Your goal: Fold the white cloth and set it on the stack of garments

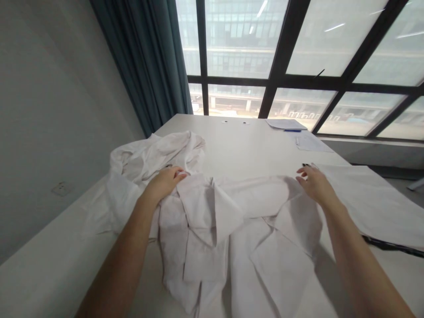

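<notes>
A white coat (265, 251) with wide lapels and a pocket flap lies loosely spread on the white table in front of me. My left hand (167, 183) is closed on its upper left edge, the thumb and fingers pinching the cloth. At the upper right corner of the coat is my right hand (313, 183), its fingers slightly bent and apart, with no cloth visibly held between them. A small dark thing shows beside the fingers of each hand; I cannot make out what it is. Another crumpled white cloth (149, 157) lies behind my left hand.
The white table (235, 148) reaches to the window. A flat white sheet (374, 198) with a black strip (394, 246) lies to the right. Papers (286, 124) and a blue pen (292, 130) are at the far right. A wall and a blue curtain (149, 57) stand left.
</notes>
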`<act>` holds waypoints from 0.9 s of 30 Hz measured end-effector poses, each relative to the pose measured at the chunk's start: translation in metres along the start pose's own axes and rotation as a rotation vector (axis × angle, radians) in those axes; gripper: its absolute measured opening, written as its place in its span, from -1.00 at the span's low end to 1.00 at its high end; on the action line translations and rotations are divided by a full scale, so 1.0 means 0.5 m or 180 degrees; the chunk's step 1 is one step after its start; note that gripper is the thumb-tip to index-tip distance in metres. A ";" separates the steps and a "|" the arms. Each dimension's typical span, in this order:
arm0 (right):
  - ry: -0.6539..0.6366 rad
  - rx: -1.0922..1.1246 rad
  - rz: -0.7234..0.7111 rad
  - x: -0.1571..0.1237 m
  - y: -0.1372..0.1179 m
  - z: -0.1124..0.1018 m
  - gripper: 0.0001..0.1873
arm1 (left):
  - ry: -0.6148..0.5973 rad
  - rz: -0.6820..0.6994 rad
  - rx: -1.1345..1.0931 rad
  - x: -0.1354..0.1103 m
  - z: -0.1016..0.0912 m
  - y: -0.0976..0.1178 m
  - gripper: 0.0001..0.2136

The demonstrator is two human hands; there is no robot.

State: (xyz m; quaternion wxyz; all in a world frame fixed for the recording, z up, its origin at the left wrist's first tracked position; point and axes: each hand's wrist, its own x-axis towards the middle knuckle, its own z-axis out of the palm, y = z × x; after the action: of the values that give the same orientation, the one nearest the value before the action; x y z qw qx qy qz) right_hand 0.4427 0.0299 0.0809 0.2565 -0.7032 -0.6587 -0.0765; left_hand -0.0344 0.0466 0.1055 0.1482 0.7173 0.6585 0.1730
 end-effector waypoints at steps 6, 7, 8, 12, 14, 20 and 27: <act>-0.0664 0.0934 -0.0835 -0.039 -0.129 0.027 -0.72 | -0.0648 -0.0004 0.0268 -0.011 -0.004 -0.005 -0.39; -0.0971 0.1231 -0.1062 -0.058 -0.171 0.025 -0.69 | -0.0731 -0.0016 0.0292 -0.014 -0.005 -0.002 -0.36; -0.1319 0.1461 -0.1251 -0.078 -0.213 0.023 -0.63 | -0.0792 -0.0004 0.0309 -0.016 -0.006 0.001 -0.33; -0.2187 0.1475 -0.1747 -0.152 -0.332 0.029 -0.56 | -0.0828 0.0246 0.0275 -0.025 -0.010 0.007 -0.29; -0.2317 0.1721 -0.1759 -0.160 -0.343 0.032 -0.72 | -0.0701 0.0396 0.0154 -0.030 -0.018 0.009 -0.33; -0.1716 0.3281 -0.0720 -0.086 -0.258 0.001 -0.81 | 0.0315 0.0655 -0.0556 -0.026 -0.038 0.032 -0.50; -0.0696 0.4415 0.0921 -0.032 -0.171 0.010 -0.74 | 0.0858 0.0728 -0.0430 0.002 0.004 0.027 -0.69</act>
State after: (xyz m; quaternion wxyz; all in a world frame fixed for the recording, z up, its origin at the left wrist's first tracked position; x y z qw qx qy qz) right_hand 0.3569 0.0181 0.0916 0.5844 -0.4622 -0.4777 0.4655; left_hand -0.0213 0.0464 0.1098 0.0858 0.7462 0.5734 0.3271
